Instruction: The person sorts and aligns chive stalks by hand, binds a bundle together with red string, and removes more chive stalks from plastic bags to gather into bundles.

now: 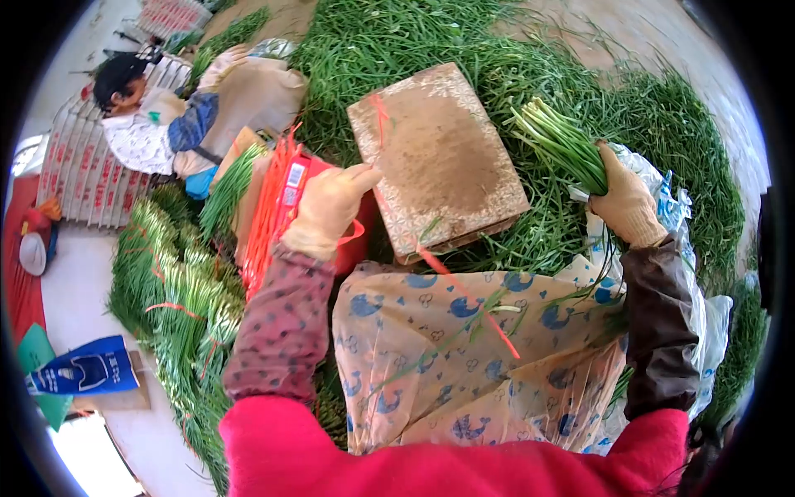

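Our left hand (325,209) is above the near left side of the stained block (439,157), its thumb and forefinger closed in what looks like a pinch on a thin red strip (436,263). That strip trails over the block's near edge onto the patterned cloth (464,364) on our lap. Our right hand (627,197), gloved like the left, is closed around a bunch of green stalks (563,145) to the right of the block, with the pale ends pointing towards it.

Left of the block, more red strips (269,215) lie by a red box (331,166), and farther left are stacked green bundles (182,273). Loose greens (373,50) spread beyond and to the right of the block, and another person (166,124) sits to its far left.

We judge that a loose right grip could let stalks slide out or leave their pale ends uneven. The trailing strip could snag on the block's edge or catch stray stems on the cloth. Pulled too hard, it might snap or bruise the stalks; the glove's thick fingertips could also lose it.
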The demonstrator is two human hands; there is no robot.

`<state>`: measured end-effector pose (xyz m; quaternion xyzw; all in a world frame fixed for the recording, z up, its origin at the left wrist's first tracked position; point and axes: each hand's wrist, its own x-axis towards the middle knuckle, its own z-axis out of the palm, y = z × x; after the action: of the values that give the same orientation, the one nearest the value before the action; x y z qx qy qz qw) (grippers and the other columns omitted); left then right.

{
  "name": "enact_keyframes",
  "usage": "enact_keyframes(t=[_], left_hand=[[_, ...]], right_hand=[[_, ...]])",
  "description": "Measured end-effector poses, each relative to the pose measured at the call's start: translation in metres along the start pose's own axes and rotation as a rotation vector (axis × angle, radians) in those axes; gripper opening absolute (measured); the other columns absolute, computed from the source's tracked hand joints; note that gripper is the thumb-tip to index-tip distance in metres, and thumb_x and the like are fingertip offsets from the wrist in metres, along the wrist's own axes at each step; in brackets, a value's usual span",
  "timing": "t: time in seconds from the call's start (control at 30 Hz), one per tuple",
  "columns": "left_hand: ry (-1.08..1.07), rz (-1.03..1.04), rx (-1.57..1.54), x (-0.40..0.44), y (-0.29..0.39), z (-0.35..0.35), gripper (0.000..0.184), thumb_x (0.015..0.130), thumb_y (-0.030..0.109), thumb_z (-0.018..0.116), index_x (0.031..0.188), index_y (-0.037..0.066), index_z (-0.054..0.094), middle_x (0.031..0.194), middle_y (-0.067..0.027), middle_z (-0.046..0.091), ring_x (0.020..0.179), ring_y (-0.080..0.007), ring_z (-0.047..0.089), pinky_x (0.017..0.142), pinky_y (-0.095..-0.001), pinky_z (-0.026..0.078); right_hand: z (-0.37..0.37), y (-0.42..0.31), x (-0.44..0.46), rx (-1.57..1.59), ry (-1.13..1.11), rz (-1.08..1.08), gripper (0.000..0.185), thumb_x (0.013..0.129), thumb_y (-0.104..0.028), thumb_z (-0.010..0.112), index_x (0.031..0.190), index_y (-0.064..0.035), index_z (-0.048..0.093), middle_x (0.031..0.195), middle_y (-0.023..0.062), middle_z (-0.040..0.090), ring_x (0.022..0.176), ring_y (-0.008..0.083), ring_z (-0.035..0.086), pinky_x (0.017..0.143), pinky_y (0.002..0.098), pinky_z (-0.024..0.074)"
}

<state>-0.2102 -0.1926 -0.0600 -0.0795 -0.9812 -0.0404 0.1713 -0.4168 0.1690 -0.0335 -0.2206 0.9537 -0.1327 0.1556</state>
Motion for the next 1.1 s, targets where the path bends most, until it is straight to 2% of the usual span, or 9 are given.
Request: enact_keyframes(t=[0.13,0.27,0.33,0.4,0.5,0.6,0.73,0.83,1.1], left_hand=[[-0.316,-0.137,0.049,0.040,-0.026,0.099,0.023,0.084,0.011,0.055,0.103,0.014,0.067,0.098,-0.0079,0.069,0.081,-0.0301,0.066,0.069,-0.0380,0.052],[-0.273,-0.198,-0.129,0.043,-0.059,0.197,0.027,0.085,0.014,0.055,0.109,0.016,0.067,0.100,-0.0102,0.069,0.091,-0.0297,0.065,0.076,-0.0371,0.051],[-0.500,-0.721,-0.400,0.053,-0.048,0.213,0.033,0.086,0.015,0.054,0.117,0.017,0.065,0.105,-0.0121,0.067,0.103,-0.0285,0.062,0.084,-0.0364,0.049],[-0.585,-0.632,-0.342,0.051,-0.045,0.211,0.043,0.086,0.011,0.052,0.128,0.019,0.057,0.115,-0.0121,0.064,0.109,-0.0295,0.059,0.089,-0.0375,0.047],[-0.304,-0.122,0.047,0.038,-0.033,0.194,0.054,0.084,0.005,0.050,0.137,0.018,0.046,0.130,-0.0123,0.055,0.105,-0.0311,0.061,0.086,-0.0382,0.050],[-0.304,-0.043,0.016,0.024,-0.011,0.196,0.059,0.082,0.002,0.050,0.138,0.016,0.043,0.133,-0.0135,0.053,0.103,-0.0294,0.063,0.081,-0.0392,0.052],[-0.640,-0.048,-0.116,0.040,0.045,0.170,0.069,0.079,0.004,0.054,0.143,0.015,0.033,0.139,-0.0147,0.045,0.093,-0.0276,0.064,0.076,-0.0384,0.053],[-0.693,0.118,-0.098,0.032,0.049,0.188,0.066,0.079,0.006,0.055,0.141,0.014,0.036,0.134,-0.0138,0.046,0.093,-0.0284,0.062,0.077,-0.0380,0.052],[-0.624,0.180,-0.069,0.010,0.045,0.187,0.050,0.082,0.011,0.051,0.132,0.009,0.047,0.130,-0.0102,0.049,0.101,-0.0248,0.059,0.081,-0.0366,0.050]], right_hand=[[-0.003,-0.003,0.014,-0.057,-0.028,-0.041,0.071,0.071,-0.013,0.069,0.135,-0.0158,0.039,0.103,0.0209,0.065,0.098,0.0400,0.062,0.080,0.0469,0.0494],[0.002,-0.015,0.034,-0.054,0.025,-0.153,0.067,0.071,-0.011,0.068,0.132,-0.0165,0.041,0.098,0.0199,0.065,0.095,0.0399,0.062,0.077,0.0472,0.0500],[-0.001,-0.030,0.047,-0.013,-0.026,-0.172,0.066,0.071,-0.010,0.068,0.131,-0.0140,0.041,0.097,0.0191,0.065,0.094,0.0397,0.062,0.076,0.0465,0.0503],[0.003,-0.038,0.061,-0.031,0.029,-0.346,0.065,0.071,-0.010,0.068,0.130,-0.0108,0.042,0.097,0.0184,0.064,0.092,0.0392,0.062,0.075,0.0461,0.0505],[0.013,-0.044,0.087,-0.079,0.012,-0.418,0.067,0.070,-0.006,0.068,0.131,-0.0108,0.042,0.099,0.0183,0.063,0.093,0.0388,0.062,0.075,0.0450,0.0505],[0.021,-0.055,0.101,-0.130,-0.026,-0.463,0.069,0.068,-0.003,0.068,0.131,-0.0126,0.042,0.104,0.0167,0.063,0.096,0.0381,0.061,0.077,0.0433,0.0506],[0.026,-0.074,0.108,-0.209,-0.077,-0.489,0.069,0.068,-0.003,0.069,0.130,-0.0117,0.041,0.102,0.0153,0.063,0.094,0.0376,0.062,0.075,0.0436,0.0506],[0.026,-0.088,0.116,-0.390,0.044,-0.666,0.059,0.077,-0.010,0.068,0.129,-0.0123,0.042,0.093,0.0120,0.065,0.083,0.0325,0.066,0.063,0.0415,0.0540],[0.093,-0.128,0.146,-0.336,-0.103,-0.908,0.048,0.073,-0.009,0.066,0.118,-0.0146,0.049,0.082,0.0089,0.063,0.080,0.0303,0.065,0.062,0.0411,0.0528]])
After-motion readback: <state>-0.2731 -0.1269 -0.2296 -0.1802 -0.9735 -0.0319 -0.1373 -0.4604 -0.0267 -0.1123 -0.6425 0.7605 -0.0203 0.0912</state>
